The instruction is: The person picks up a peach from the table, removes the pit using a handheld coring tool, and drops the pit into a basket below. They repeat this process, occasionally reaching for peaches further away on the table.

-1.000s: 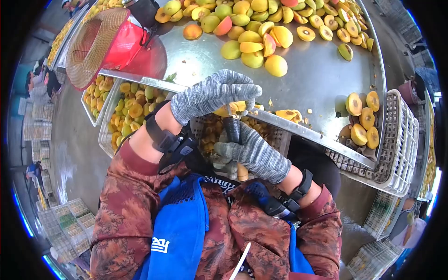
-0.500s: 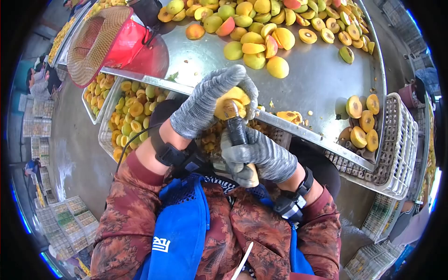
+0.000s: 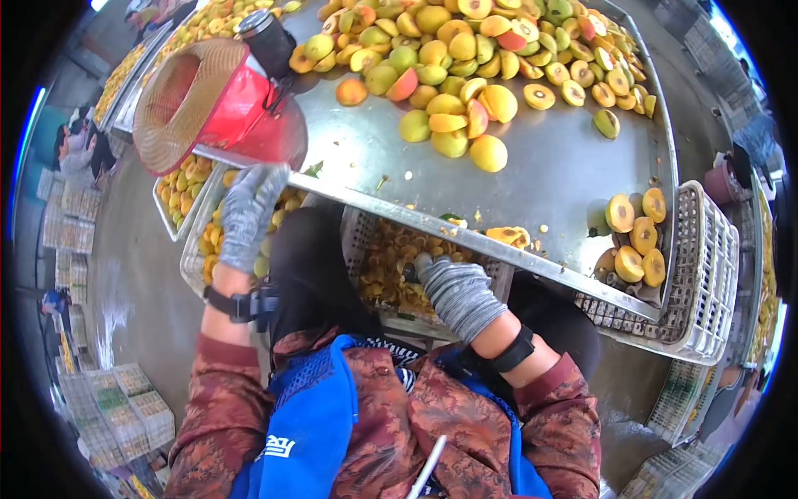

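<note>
My left hand [image 3: 253, 208], in a grey knit glove, reaches over a crate of yellow peach halves [image 3: 214, 241] beside the table's near edge. Its fingers look stretched out, with no fruit visible in them; their undersides are hidden. My right hand [image 3: 457, 291], gloved alike, is closed above a crate of peach scraps [image 3: 391, 291] under the table edge. A short dark piece of the black-wrapped hand tool [image 3: 410, 273] shows at its fingers; the rest is hidden. Whole and halved peaches [image 3: 449, 50] are heaped on the metal table [image 3: 540, 166].
A straw hat [image 3: 179, 108] with red cloth and a black flask [image 3: 266, 41] stand at the table's left. Several peach halves [image 3: 642, 234] lie at its right corner, above a white plastic crate [image 3: 706, 274]. Torn peach flesh [image 3: 509, 237] lies near the front edge.
My hands have parted. The left moved left to the peach crate and no longer shows the peach; the right lowered the tool from the peach toward the scraps. The view shifted slightly.
</note>
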Available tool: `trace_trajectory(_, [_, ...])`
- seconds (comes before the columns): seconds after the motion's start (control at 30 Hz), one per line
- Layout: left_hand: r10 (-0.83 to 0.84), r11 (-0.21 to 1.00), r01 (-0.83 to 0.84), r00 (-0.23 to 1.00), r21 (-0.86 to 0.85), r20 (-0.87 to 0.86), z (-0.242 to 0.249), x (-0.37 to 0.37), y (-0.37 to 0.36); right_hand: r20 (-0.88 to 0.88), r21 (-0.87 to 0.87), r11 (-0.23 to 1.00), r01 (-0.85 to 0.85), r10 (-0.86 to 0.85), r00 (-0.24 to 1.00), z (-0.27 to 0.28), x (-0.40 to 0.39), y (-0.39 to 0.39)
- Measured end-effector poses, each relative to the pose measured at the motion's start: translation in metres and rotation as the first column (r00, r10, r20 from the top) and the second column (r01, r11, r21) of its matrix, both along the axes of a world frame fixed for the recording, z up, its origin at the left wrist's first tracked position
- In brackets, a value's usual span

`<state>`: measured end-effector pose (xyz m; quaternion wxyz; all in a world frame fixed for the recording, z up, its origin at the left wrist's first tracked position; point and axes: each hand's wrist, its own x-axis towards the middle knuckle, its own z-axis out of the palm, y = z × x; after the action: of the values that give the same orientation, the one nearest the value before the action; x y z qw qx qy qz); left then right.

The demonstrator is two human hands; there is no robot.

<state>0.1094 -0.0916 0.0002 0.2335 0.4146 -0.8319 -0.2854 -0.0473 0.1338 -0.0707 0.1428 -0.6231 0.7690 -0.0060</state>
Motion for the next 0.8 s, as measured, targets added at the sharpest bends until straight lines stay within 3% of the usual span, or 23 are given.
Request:
trace_trajectory(0.07, [0.172, 0.881, 0.039, 0.902, -0.472, 0.396, -0.001, 0.006, -0.013, 0.084, 0.158, 0.986, 0.045, -0.058, 0.995, 0.006, -0.002, -0.002])
trace_trajectory(0.1, [0.164, 0.88, 0.045, 0.906, -0.474, 0.391, 0.002, -0.003, -0.014, 0.098, 0.169, 0.985, 0.036, -0.054, 0.994, 0.015, -0.003, -0.002])
trace_trajectory(0.17, [-0.15, 0.968, 0.18, 0.973, -0.173, 0.176, 0.012, -0.035, -0.012, 0.124, 0.127, 0.99, 0.053, -0.069, 0.99, 0.016, -0.001, 0.0])
trace_trajectory(0.2, [-0.248, 0.916, 0.291, 0.952, -0.277, 0.181, 0.007, -0.059, -0.017, 0.156, 0.082, 0.994, 0.066, -0.078, 0.985, 0.017, -0.002, 0.0])
trace_trajectory(0.3, [-0.507, 0.796, 0.567, 0.816, -0.211, 0.277, -0.014, -0.13, -0.021, 0.194, 0.067, 0.997, 0.039, -0.051, 0.98, 0.018, -0.001, -0.001])
trace_trajectory(0.4, [-0.578, 0.74, 0.66, 0.722, -0.13, 0.381, -0.032, -0.186, -0.02, 0.17, -0.053, 0.999, 0.01, -0.001, 0.985, 0.01, -0.001, 0.005])
trace_trajectory(0.47, [-0.495, 0.789, 0.614, 0.63, 0.005, 0.598, -0.036, -0.208, -0.013, 0.2, -0.072, 0.997, 0.008, 0.006, 0.98, 0.011, 0.0, 0.004])
trace_trajectory(0.6, [-0.484, 0.738, 0.673, 0.577, -0.047, 0.658, -0.05, -0.221, -0.021, 0.274, -0.152, 0.988, 0.008, 0.034, 0.961, 0.013, 0.0, 0.005])
trace_trajectory(0.67, [-0.478, 0.773, 0.633, 0.608, -0.025, 0.634, -0.045, -0.214, -0.02, 0.337, -0.166, 0.985, 0.044, 0.015, 0.941, 0.021, -0.004, 0.0])
trace_trajectory(0.73, [-0.592, 0.806, 0.567, 0.777, 0.173, 0.213, -0.044, -0.198, -0.024, 0.531, -0.134, 0.968, 0.211, -0.11, 0.84, 0.037, -0.011, -0.006])
trace_trajectory(0.77, [-0.54, 0.772, 0.527, 0.839, 0.355, -0.071, -0.054, -0.19, -0.03, 0.645, -0.272, 0.913, 0.304, -0.062, 0.762, 0.026, -0.012, -0.005])
trace_trajectory(0.8, [-0.421, 0.646, 0.474, 0.875, 0.598, -0.239, -0.034, -0.177, -0.02, 0.772, -0.392, 0.818, 0.42, 0.044, 0.635, 0.017, -0.012, -0.012])
